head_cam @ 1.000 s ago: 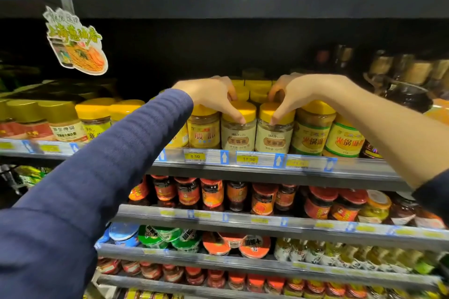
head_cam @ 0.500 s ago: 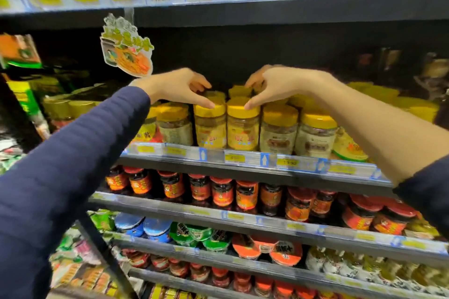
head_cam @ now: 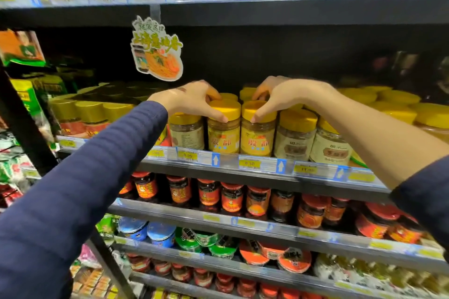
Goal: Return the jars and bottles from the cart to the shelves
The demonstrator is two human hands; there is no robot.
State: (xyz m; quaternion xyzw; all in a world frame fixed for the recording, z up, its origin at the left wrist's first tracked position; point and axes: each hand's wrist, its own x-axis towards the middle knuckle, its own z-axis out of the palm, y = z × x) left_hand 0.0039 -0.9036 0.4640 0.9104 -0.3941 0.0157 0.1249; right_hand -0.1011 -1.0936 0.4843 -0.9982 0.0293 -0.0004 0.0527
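Two yellow-lidded jars with yellow labels stand side by side at the front of the shelf point(head_cam: 262, 165). My left hand point(head_cam: 192, 99) grips the lid of the left jar point(head_cam: 223, 133), thumb at its front and fingers behind. My right hand point(head_cam: 281, 97) grips the lid of the right jar point(head_cam: 257, 136) the same way. Both jars rest upright on the shelf. The cart is out of view.
More yellow-lidded jars crowd the same shelf on both sides and behind. Red-lidded sauce jars point(head_cam: 230, 199) fill the shelf below, tubs lower still. A paper promo tag point(head_cam: 156, 48) hangs above my left hand. A black upright post point(head_cam: 26, 128) stands at left.
The view has shifted left and closer. My hands moved from the pale-labelled jars to the two yellow-labelled jars further left, and now grip their lids.
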